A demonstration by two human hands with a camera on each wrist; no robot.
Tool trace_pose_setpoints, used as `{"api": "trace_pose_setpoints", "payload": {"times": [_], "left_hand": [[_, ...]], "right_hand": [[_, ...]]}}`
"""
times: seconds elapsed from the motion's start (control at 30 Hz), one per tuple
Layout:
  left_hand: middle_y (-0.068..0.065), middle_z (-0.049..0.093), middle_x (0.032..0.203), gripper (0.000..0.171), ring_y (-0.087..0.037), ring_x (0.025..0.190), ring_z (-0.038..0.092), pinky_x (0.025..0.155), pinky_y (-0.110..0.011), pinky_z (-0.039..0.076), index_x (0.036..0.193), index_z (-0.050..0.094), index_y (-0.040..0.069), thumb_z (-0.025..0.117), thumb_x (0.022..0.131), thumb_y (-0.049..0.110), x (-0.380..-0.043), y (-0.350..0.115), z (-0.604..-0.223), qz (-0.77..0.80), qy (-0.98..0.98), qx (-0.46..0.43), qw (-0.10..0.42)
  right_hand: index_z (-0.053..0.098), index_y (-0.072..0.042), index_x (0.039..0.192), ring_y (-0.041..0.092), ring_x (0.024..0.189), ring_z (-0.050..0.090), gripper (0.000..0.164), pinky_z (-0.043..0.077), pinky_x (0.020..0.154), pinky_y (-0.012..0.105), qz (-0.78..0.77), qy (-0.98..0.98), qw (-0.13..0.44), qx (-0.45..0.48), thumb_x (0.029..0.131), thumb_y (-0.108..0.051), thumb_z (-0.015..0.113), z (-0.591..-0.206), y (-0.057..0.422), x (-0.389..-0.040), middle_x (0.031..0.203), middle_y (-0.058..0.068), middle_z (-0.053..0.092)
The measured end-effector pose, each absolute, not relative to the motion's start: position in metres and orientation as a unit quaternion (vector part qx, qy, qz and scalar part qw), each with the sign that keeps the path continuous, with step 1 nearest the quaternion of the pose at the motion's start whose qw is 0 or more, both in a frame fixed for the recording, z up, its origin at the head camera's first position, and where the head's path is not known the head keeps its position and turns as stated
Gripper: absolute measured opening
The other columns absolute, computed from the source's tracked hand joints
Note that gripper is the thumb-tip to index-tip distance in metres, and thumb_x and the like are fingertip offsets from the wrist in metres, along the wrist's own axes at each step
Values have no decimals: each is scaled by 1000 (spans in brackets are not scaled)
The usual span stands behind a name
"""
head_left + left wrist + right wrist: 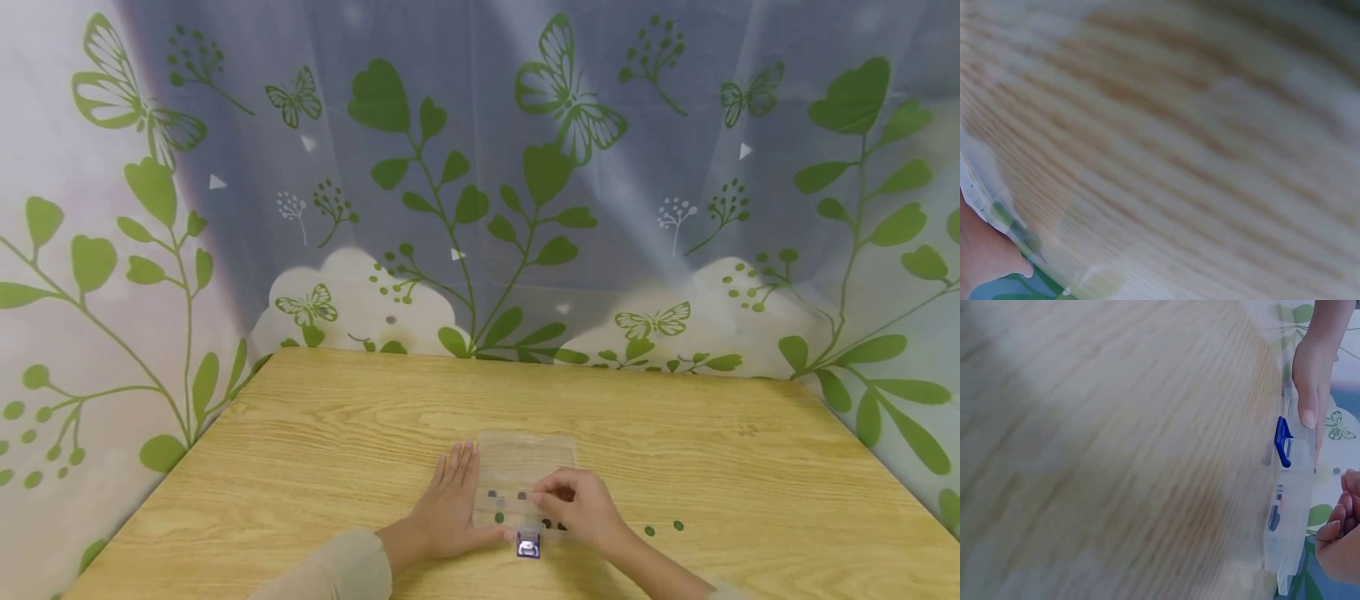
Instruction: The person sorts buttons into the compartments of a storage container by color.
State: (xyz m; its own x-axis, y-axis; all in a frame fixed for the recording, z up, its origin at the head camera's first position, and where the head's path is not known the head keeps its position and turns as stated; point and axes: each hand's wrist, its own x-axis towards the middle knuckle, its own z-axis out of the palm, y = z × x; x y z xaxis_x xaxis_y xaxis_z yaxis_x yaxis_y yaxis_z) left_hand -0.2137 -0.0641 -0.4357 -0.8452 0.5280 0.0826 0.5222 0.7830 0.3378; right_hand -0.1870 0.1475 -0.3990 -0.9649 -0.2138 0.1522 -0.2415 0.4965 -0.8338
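A clear plastic box [527,450] lies on the wooden table, with a blue latch [528,544] jutting out at its near side. Inside it are a green disc [499,517] and several dark discs [492,494]. My left hand [450,508] rests flat along the box's left side, fingers straight and thumb toward the latch. Over the right part of the box is my right hand [581,504], fingers curled and thumb near the index finger. The right wrist view shows those curled fingers [1338,515] just above the box; I cannot tell whether they pinch a disc.
Two loose green discs [649,531] lie on the table to the right of my right hand. The wood-grain table [337,433] extends around the box. A curtain [480,208] printed with leaves and butterflies hangs behind the table's far edge and along its sides.
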Motion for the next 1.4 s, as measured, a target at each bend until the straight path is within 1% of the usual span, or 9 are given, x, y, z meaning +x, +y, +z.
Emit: {"api": "trace_pose_setpoints", "payload": {"times": [0.13, 0.37, 0.57, 0.7, 0.93, 1.1, 1.4], "left_hand": [[-27, 8, 152, 111, -40, 142, 7, 116, -51, 11, 145, 10, -8, 47, 79, 72, -214, -64, -436, 176, 944, 280, 6], [-27, 8, 153, 110, -40, 142, 6, 117, -51, 11, 145, 11, -9, 48, 79, 71, -214, -64, -435, 175, 944, 280, 9], [-27, 8, 152, 109, -40, 142, 7, 117, -50, 11, 145, 10, -9, 47, 80, 70, -214, -64, -435, 172, 944, 283, 8], [-27, 8, 152, 109, -41, 142, 7, 117, -50, 11, 145, 10, -9, 47, 80, 70, -214, -65, -435, 171, 944, 283, 8], [-27, 7, 153, 108, -40, 142, 6, 117, -50, 10, 145, 9, -8, 47, 81, 69, -214, -64, -434, 171, 944, 282, 13], [-27, 7, 153, 108, -40, 143, 5, 117, -50, 10, 145, 9, -8, 47, 81, 70, -214, -64, -434, 170, 944, 281, 15], [-26, 6, 153, 108, -40, 143, 5, 117, -50, 9, 145, 9, -8, 47, 80, 70, -214, -64, -435, 172, 944, 282, 17]], "right_hand": [[69, -1, 83, -1, 67, 49, 12, 46, 59, 15, 481, -867, 19, 131, 81, -13, 69, -400, 152, -187, 82, 6, 67], [69, 2, 81, -1, 64, 48, 14, 44, 55, 15, 494, -859, 17, 134, 81, -12, 69, -401, 161, -186, 81, 9, 66], [69, 0, 81, 1, 64, 49, 9, 45, 56, 16, 484, -869, 18, 106, 81, -9, 68, -402, 165, -186, 79, 6, 65], [69, 0, 83, 1, 63, 48, 8, 44, 56, 16, 482, -870, 21, 96, 81, -7, 67, -401, 169, -184, 76, 6, 65], [68, 2, 84, 0, 65, 48, 8, 45, 58, 16, 479, -872, 18, 97, 83, -5, 66, -401, 178, -182, 80, 8, 67], [68, 2, 87, 0, 66, 50, 11, 46, 59, 16, 477, -873, 14, 98, 84, -7, 65, -400, 185, -182, 84, 9, 67], [67, 1, 85, -1, 64, 48, 12, 45, 59, 16, 465, -879, 25, 104, 83, -11, 66, -400, 197, -180, 79, 7, 66]]}}
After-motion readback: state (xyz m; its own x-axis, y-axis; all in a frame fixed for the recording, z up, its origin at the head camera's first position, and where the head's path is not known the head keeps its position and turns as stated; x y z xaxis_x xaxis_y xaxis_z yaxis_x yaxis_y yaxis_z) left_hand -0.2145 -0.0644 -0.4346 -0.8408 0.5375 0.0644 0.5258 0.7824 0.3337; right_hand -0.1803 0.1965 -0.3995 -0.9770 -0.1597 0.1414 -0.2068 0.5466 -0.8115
